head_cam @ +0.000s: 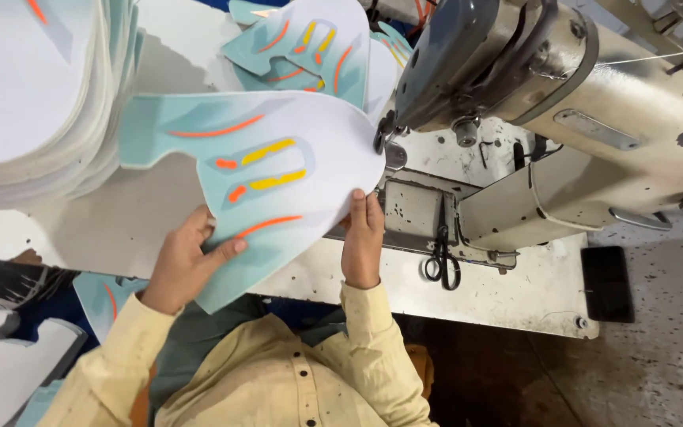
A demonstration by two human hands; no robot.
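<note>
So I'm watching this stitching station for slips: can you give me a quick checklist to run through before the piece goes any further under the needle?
1. Left hand grips the near edge of the teal and white shoe upper piece: ok.
2. Right hand pins the piece's edge close to the needle area: ok.
3. Fingers clear of the presser foot: ok, though close.
4. Piece lying flat on the sewing machine bed: ok.
5. Thread run through the needle: cannot tell.
6. Scissors clear of the piece, at the bed's front: ok.
</note>
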